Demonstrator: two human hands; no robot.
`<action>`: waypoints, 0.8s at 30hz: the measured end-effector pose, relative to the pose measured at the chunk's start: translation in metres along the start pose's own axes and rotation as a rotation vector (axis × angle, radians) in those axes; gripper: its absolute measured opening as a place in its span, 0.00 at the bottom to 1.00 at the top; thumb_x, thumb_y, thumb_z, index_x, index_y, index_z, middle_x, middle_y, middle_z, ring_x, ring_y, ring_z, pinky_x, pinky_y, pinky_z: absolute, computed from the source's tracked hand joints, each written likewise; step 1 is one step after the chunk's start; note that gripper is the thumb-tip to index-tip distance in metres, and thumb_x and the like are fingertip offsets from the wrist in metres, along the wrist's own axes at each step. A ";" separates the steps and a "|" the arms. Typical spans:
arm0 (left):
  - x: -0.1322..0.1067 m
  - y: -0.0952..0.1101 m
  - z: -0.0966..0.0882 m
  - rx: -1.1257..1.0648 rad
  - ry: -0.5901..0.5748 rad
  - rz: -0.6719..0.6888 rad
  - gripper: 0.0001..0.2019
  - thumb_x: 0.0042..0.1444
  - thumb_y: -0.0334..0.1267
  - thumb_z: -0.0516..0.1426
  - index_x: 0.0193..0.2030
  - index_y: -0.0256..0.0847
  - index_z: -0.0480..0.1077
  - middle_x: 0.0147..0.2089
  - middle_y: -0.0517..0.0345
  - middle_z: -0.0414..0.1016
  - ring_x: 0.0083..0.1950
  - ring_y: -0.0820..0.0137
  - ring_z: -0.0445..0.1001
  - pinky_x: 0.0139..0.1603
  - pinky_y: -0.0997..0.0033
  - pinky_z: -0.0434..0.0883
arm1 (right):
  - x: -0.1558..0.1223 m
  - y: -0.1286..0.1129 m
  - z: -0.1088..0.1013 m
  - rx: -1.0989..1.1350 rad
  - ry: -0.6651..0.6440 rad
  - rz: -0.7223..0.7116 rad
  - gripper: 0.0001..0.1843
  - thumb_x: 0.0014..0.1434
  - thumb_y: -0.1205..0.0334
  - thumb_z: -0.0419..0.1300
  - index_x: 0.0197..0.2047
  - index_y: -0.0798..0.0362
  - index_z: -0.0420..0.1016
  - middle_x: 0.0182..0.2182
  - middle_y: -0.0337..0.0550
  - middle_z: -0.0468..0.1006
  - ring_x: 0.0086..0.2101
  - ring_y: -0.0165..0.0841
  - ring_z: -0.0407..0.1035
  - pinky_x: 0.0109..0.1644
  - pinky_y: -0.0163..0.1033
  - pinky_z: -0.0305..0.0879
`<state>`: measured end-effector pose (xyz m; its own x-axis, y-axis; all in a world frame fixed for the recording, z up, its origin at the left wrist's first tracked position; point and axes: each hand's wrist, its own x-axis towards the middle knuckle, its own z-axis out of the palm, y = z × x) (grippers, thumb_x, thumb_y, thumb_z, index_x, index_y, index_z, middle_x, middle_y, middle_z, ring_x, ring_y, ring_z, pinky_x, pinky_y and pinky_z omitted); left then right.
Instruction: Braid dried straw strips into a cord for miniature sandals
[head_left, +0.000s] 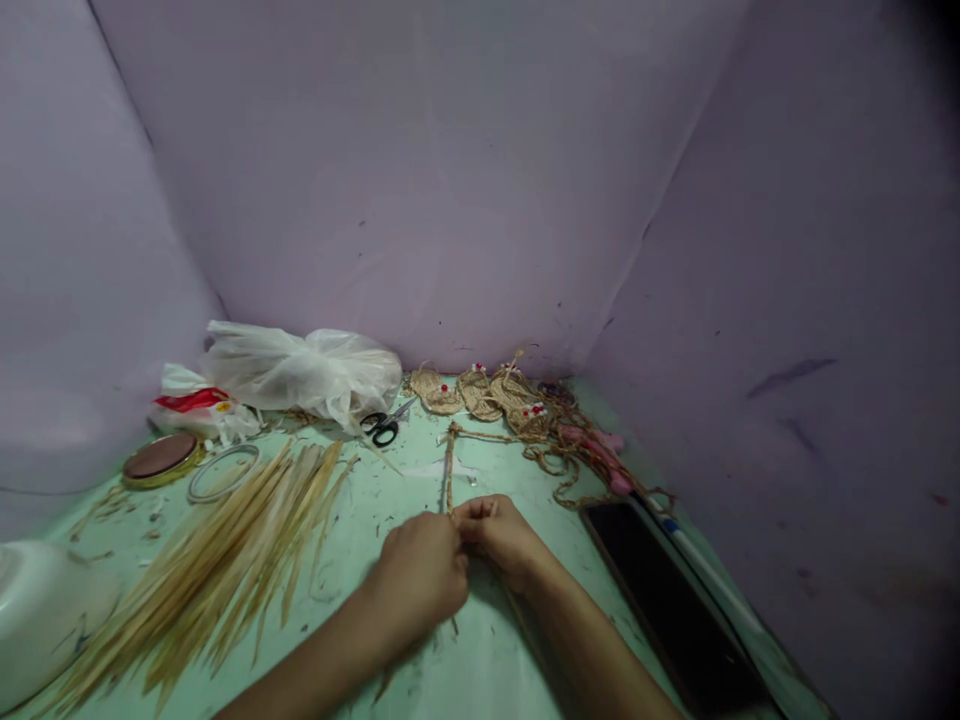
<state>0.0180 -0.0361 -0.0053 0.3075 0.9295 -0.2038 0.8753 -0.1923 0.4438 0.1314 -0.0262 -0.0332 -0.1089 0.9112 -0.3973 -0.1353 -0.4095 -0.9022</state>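
A thin twisted straw cord runs down the middle of the table to my hands. My left hand is closed around its lower end, fingers curled under and mostly hidden. My right hand pinches the cord just beside it, thumb and fingertips together. At its far end the cord bends at a peg-like point and stretches right to a loose heap of braided cord. Left of my hands lies a fanned bundle of dry straw strips.
Behind are black-handled scissors, a white plastic bag and woven pieces with red beads. On the left are a round tin, a ring of tape and a white container. A dark flat tray-like object lies right, beside a pink tool.
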 end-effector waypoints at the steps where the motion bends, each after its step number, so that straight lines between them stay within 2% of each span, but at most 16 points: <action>1: 0.005 -0.004 -0.007 -0.080 -0.046 -0.010 0.10 0.42 0.39 0.53 0.19 0.34 0.69 0.19 0.53 0.67 0.23 0.70 0.65 0.23 0.74 0.56 | 0.000 -0.001 -0.001 0.012 -0.029 0.010 0.05 0.32 0.67 0.60 0.15 0.60 0.68 0.11 0.35 0.64 0.14 0.20 0.53 0.20 0.30 0.45; 3: 0.015 -0.012 -0.018 -0.258 0.049 -0.066 0.11 0.44 0.39 0.51 0.19 0.34 0.68 0.16 0.58 0.63 0.19 0.74 0.62 0.21 0.77 0.54 | -0.001 -0.002 -0.004 0.028 -0.075 0.027 0.08 0.34 0.64 0.61 0.17 0.60 0.69 0.10 0.34 0.63 0.14 0.20 0.51 0.19 0.30 0.43; 4: 0.019 -0.014 -0.022 -0.378 0.035 -0.129 0.10 0.44 0.38 0.51 0.23 0.33 0.68 0.16 0.60 0.63 0.17 0.76 0.60 0.19 0.77 0.53 | -0.002 -0.002 -0.005 0.035 -0.094 0.027 0.09 0.35 0.62 0.62 0.18 0.60 0.69 0.10 0.34 0.63 0.13 0.20 0.51 0.19 0.30 0.42; 6: 0.024 -0.016 -0.023 -0.622 -0.089 -0.228 0.09 0.43 0.36 0.50 0.27 0.33 0.67 0.15 0.62 0.63 0.14 0.79 0.56 0.16 0.79 0.51 | -0.003 -0.002 -0.006 0.053 -0.138 0.007 0.12 0.35 0.60 0.63 0.19 0.61 0.69 0.11 0.36 0.65 0.14 0.20 0.52 0.19 0.29 0.42; 8: 0.025 -0.016 -0.018 -0.814 -0.271 -0.266 0.07 0.40 0.36 0.52 0.24 0.34 0.65 0.15 0.62 0.63 0.12 0.80 0.55 0.13 0.79 0.49 | -0.002 -0.001 -0.007 0.059 -0.193 -0.038 0.13 0.36 0.58 0.64 0.19 0.61 0.69 0.14 0.39 0.67 0.16 0.21 0.56 0.21 0.29 0.46; 10: 0.025 -0.017 -0.011 -0.899 -0.348 -0.260 0.06 0.39 0.36 0.53 0.21 0.34 0.63 0.15 0.62 0.63 0.12 0.80 0.55 0.12 0.80 0.48 | 0.001 0.001 -0.008 0.018 -0.236 -0.082 0.14 0.37 0.57 0.63 0.20 0.61 0.70 0.15 0.40 0.69 0.18 0.22 0.58 0.23 0.29 0.49; 12: 0.026 -0.017 -0.007 -0.867 -0.346 -0.271 0.06 0.38 0.37 0.52 0.19 0.35 0.63 0.12 0.65 0.58 0.11 0.81 0.52 0.12 0.80 0.46 | 0.005 0.004 -0.010 -0.104 -0.225 -0.126 0.13 0.39 0.58 0.62 0.19 0.61 0.70 0.16 0.40 0.69 0.18 0.22 0.58 0.23 0.29 0.49; 14: 0.028 -0.018 -0.004 -0.763 -0.306 -0.282 0.06 0.39 0.36 0.51 0.17 0.36 0.63 0.10 0.67 0.53 0.10 0.80 0.49 0.12 0.79 0.45 | 0.008 0.006 -0.012 -0.311 -0.151 -0.172 0.11 0.42 0.60 0.60 0.20 0.61 0.71 0.17 0.40 0.70 0.18 0.22 0.56 0.22 0.28 0.48; 17: 0.032 -0.018 0.002 -0.567 -0.153 -0.273 0.05 0.35 0.32 0.51 0.14 0.36 0.60 0.09 0.67 0.49 0.12 0.80 0.48 0.15 0.77 0.45 | 0.005 0.004 -0.011 -0.684 -0.001 -0.260 0.09 0.44 0.65 0.55 0.24 0.61 0.74 0.19 0.42 0.73 0.20 0.24 0.60 0.22 0.29 0.49; 20: 0.036 -0.020 0.012 -0.465 -0.026 -0.182 0.03 0.32 0.28 0.51 0.13 0.35 0.61 0.11 0.66 0.49 0.17 0.80 0.51 0.18 0.77 0.45 | -0.008 -0.007 -0.006 -1.017 0.113 -0.324 0.10 0.44 0.68 0.54 0.26 0.59 0.76 0.23 0.47 0.76 0.24 0.29 0.65 0.25 0.31 0.51; 24: 0.041 -0.027 0.024 -0.544 -0.029 -0.142 0.05 0.32 0.30 0.51 0.11 0.35 0.59 0.12 0.66 0.48 0.18 0.80 0.48 0.19 0.77 0.44 | -0.029 -0.021 0.005 -1.339 0.305 -0.231 0.11 0.46 0.66 0.53 0.27 0.57 0.77 0.26 0.54 0.77 0.28 0.37 0.70 0.27 0.34 0.53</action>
<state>0.0164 -0.0003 -0.0467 0.2181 0.9237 -0.3151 0.5926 0.1312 0.7948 0.1322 -0.0438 -0.0015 0.0264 0.9962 -0.0836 0.9330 -0.0546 -0.3558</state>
